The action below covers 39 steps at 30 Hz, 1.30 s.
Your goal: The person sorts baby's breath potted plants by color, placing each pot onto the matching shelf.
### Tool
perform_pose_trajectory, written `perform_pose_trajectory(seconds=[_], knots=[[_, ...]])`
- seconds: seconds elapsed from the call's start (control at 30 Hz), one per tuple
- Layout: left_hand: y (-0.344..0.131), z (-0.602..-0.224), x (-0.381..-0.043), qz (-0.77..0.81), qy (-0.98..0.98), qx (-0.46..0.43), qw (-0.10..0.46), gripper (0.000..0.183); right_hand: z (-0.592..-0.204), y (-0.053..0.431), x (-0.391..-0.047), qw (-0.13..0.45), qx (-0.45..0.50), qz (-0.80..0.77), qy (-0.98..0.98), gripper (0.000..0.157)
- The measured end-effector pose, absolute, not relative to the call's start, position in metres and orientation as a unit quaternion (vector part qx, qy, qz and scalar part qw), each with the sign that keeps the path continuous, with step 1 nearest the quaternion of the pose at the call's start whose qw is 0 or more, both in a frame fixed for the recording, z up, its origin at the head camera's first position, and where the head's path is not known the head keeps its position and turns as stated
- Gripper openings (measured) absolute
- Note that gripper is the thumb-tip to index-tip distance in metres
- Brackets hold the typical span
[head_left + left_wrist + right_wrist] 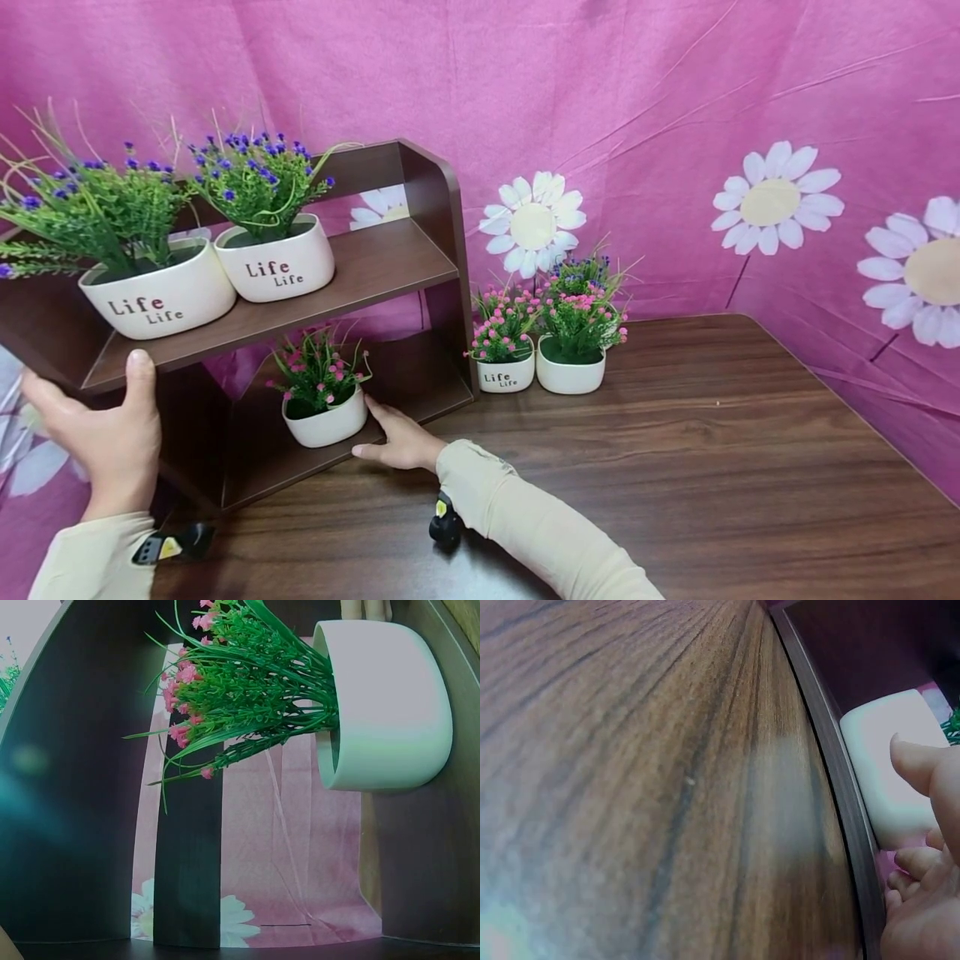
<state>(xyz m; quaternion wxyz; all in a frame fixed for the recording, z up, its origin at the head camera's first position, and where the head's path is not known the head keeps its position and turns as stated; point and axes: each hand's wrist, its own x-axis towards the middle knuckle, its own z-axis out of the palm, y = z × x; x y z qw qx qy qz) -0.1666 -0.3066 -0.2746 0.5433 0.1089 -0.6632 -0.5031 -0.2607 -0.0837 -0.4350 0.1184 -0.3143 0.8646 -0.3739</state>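
A dark brown two-tier wooden shelf (390, 258) stands at an angle on the table. At its left side, my left hand (112, 442) grips the side panel, thumb against the front of the upper board and fingers outside. On the lower board sits a white pot of pink artificial flowers (326, 421). My right hand (401, 437) reaches to that pot's right side, its straight fingers (366, 609) touching the wall. The right thumb extends in front of the pot in the right wrist view. Two white pots with purple flowers, a left one (161, 292) and a right one (281, 262), stand side by side on the upper board.
On the table right of the shelf stand two more white pots, one with pink flowers (506, 375) and one with pink flowers (572, 375) with purple blooms behind it. The wood-grain table (675, 467) extends right. A pink daisy-print cloth (637, 100) hangs behind.
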Motion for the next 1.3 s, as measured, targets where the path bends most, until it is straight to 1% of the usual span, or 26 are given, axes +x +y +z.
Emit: perform_pose_trajectory(seconds=[0.17, 0.4, 0.67, 0.9, 1.07, 1.3], knots=[[-0.306, -0.274, -0.166, -0.502, -0.663, 0.102, 0.546, 0.073, -0.436, -0.08, -0.26, 0.115, -0.305, -0.396, 0.858, 0.084], [-0.307, -0.275, -0.165, -0.5, -0.661, 0.099, 0.55, 0.073, -0.436, -0.071, -0.256, 0.106, -0.287, -0.417, 0.856, 0.082], [-0.309, -0.275, -0.165, -0.497, -0.663, 0.105, 0.549, 0.073, -0.434, -0.047, -0.252, 0.098, -0.299, -0.429, 0.847, 0.082], [-0.309, -0.275, -0.165, -0.501, -0.663, 0.115, 0.545, 0.072, -0.432, -0.01, -0.25, 0.096, -0.296, -0.439, 0.843, 0.079], [-0.309, -0.275, -0.165, -0.502, -0.662, 0.104, 0.547, 0.07, -0.43, 0.025, -0.247, 0.09, -0.29, -0.458, 0.835, 0.077], [-0.306, -0.275, -0.165, -0.497, -0.664, 0.099, 0.55, 0.069, -0.427, 0.079, -0.244, 0.057, -0.273, -0.46, 0.843, 0.076]])
